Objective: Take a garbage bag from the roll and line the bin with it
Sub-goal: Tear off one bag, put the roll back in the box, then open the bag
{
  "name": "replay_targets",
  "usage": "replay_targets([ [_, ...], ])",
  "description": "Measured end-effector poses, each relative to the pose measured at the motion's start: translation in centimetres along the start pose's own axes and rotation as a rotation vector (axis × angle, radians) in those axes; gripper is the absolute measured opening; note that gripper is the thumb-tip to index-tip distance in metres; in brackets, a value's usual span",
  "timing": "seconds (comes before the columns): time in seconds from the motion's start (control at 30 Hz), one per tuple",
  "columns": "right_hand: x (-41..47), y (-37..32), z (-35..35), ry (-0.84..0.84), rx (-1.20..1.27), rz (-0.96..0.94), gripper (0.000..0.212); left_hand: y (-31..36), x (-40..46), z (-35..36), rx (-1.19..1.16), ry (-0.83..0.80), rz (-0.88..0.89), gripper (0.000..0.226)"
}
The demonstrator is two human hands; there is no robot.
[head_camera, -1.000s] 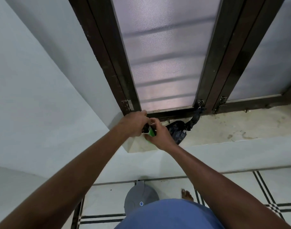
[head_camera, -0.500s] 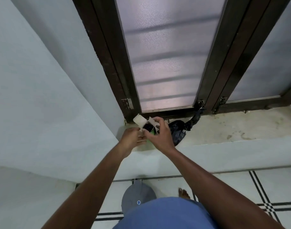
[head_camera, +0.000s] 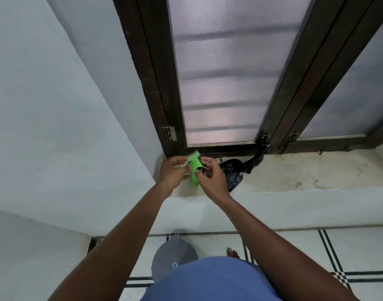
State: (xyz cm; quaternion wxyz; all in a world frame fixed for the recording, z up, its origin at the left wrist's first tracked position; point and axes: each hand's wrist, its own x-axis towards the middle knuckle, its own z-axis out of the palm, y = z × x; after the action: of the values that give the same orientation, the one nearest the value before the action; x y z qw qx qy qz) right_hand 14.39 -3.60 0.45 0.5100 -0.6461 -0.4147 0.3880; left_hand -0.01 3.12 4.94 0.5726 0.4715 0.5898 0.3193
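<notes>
A small green box (head_camera: 194,168) that holds the garbage bag roll is up at the window ledge, gripped between both hands. My left hand (head_camera: 173,172) holds its left side and a pale flap. My right hand (head_camera: 212,179) pinches its right edge, where something black shows at the box's opening. The grey bin (head_camera: 174,255) with a closed lid stands on the floor below, partly hidden by my blue shirt.
A knotted black plastic bag (head_camera: 234,170) hangs from the window latch onto the ledge (head_camera: 305,177), just right of my right hand. A dark-framed frosted window (head_camera: 225,83) rises behind. A pale wall stands left. My bare foot (head_camera: 232,253) is on the tiled floor.
The hands have shifted the box: its green side now faces me and the pale flaps seen half a second ago are mostly folded away. The camera tilted slightly.
</notes>
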Motion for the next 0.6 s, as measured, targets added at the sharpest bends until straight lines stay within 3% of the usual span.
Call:
replay_targets([
  [0.07, -0.2, -0.2, -0.4, -0.033, 0.006, 0.029, 0.049, -0.1, 0.0, 0.0, 0.084, 0.022, 0.072, 0.018],
  [0.23, -0.9, 0.1, -0.6, -0.084, -0.028, -0.03, 0.059, -0.6, -0.7, 0.1, 0.312, 0.065, 0.221, 0.014],
  [0.4, -1.2, -0.2, -0.8, -0.079, -0.034, -0.107, 0.054, -1.7, -1.0, -0.3, 0.537, 0.045, 0.426, 0.019],
  [0.6, -0.9, 0.4, -1.4, -0.037, -0.181, -0.254, 0.034, -2.4, -1.1, -0.4, 0.57, 0.055, 0.544, 0.015],
])
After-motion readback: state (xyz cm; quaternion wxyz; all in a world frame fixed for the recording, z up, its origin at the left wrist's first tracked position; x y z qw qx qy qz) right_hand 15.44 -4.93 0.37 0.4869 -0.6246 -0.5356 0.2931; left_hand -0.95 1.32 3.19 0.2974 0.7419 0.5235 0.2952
